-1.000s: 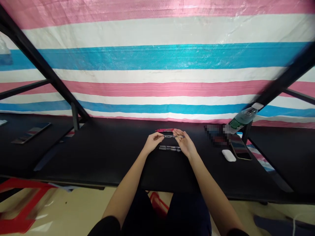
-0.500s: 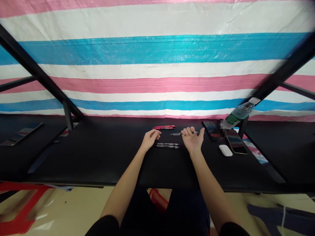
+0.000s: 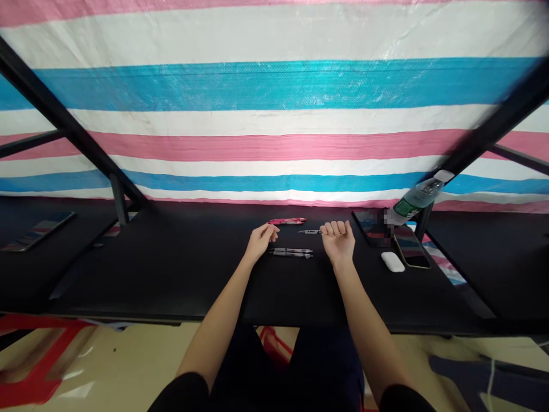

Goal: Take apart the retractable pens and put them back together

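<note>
Pen [image 3: 309,232] | in right fingers [image 3: 334,228] | bottle [image 3: 424,193]: green label [image 3: 405,208], lettering too small

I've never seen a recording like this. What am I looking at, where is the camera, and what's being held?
There is no machine: these are a person's bare hands, seen from a camera worn on the head, looking forward and down. The right hand is curled around a grey pen, one end sticking out. The left hand is beside red pens, with nothing visible in its grasp. Two clear pens lie nearer the person on the black table. Toward the right are a white case, a phone and a bottle.
</note>
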A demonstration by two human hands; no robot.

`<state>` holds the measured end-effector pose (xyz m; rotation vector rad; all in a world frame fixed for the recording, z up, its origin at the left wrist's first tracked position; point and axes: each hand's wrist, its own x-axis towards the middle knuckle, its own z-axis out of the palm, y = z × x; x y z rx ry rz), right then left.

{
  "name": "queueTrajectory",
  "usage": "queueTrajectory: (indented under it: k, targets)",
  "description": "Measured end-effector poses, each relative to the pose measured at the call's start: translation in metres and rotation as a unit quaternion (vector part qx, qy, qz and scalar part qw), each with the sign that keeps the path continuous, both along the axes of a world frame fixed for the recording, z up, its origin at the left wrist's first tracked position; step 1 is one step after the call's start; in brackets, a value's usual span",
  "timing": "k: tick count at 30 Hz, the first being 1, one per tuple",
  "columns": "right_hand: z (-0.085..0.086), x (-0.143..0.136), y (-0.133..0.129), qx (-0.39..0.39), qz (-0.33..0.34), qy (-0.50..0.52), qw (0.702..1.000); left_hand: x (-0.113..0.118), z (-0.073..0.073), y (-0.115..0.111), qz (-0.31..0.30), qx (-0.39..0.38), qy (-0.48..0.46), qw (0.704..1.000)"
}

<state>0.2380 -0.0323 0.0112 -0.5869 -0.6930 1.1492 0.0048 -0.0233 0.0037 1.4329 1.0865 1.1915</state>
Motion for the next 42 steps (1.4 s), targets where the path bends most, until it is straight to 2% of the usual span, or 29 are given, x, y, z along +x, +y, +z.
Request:
queueTrajectory:
  k: [8,12,16,20,23,26,28,30,35,39,42]
  targets:
    - [-0.003,-0.013,-0.002,-0.019,0.044,-0.056,0.997,0.0,-0.004,0.001,0.016,0.017,0.048,0.999]
    - [-0.006,-0.025,-0.002,-0.023,0.076,-0.069,0.994,0.004,-0.007,-0.002,0.028,0.089,0.133,0.987]
    - [-0.009,-0.038,-0.001,-0.037,0.099,-0.092,0.99,0.012,-0.006,-0.009,-0.051,0.172,0.184,0.966]
    - [-0.017,-0.042,0.001,-0.042,0.094,-0.147,0.984,0.014,-0.004,-0.011,-0.087,0.176,0.221,0.955]
    - [-0.024,-0.035,0.002,-0.079,0.034,-0.304,0.949,0.009,-0.006,-0.007,-0.077,0.178,0.248,0.949]
    - [-0.029,-0.027,0.002,-0.097,-0.032,-0.479,0.872,0.003,-0.009,-0.003,-0.044,0.184,0.278,0.942]
    - [-0.032,-0.025,0.002,-0.081,-0.053,-0.547,0.831,0.001,-0.01,-0.002,-0.035,0.18,0.306,0.934]
    - [-0.035,-0.026,0.001,-0.054,-0.055,-0.584,0.808,0.0,-0.011,-0.003,-0.036,0.172,0.33,0.927]
    - [-0.038,-0.029,0.001,-0.008,-0.066,-0.638,0.767,0.001,-0.009,-0.004,-0.05,0.169,0.349,0.921]
    - [-0.038,-0.029,0.002,0.001,-0.069,-0.645,0.761,0.0,-0.007,-0.006,-0.064,0.169,0.354,0.918]
    - [-0.039,-0.029,0.002,0.0,-0.063,-0.646,0.761,0.0,-0.005,-0.008,-0.101,0.174,0.368,0.908]
